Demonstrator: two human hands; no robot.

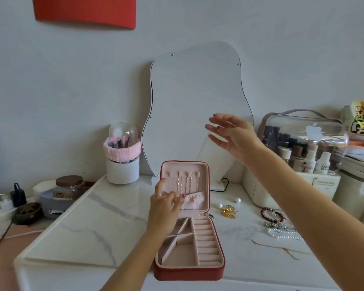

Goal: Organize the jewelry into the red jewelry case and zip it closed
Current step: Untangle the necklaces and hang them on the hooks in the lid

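The red jewelry case (189,271) lies open at the middle of the desk, its pink-lined lid (202,175) standing upright. Several thin chains (185,183) hang from hooks inside the lid. My left hand (164,206) is at the lid, with its fingers curled on the edge of the lid's pocket (195,201). My right hand (233,135) is raised in front of the mirror with its fingers spread; a faint thin chain seems to hang below them. On the desk to the right lie pearl earrings (220,205), a gold piece (229,211), a dark red bead bracelet (271,214), a pearl strand (286,235) and a gold chain (282,248).
A wavy mirror (195,106) leans on the wall behind the case. A white brush holder (122,166) stands at the back left. A clear cosmetic bag (303,135) sits on a white box (261,192) at the right. A jar (68,185) and chargers crowd the left edge.
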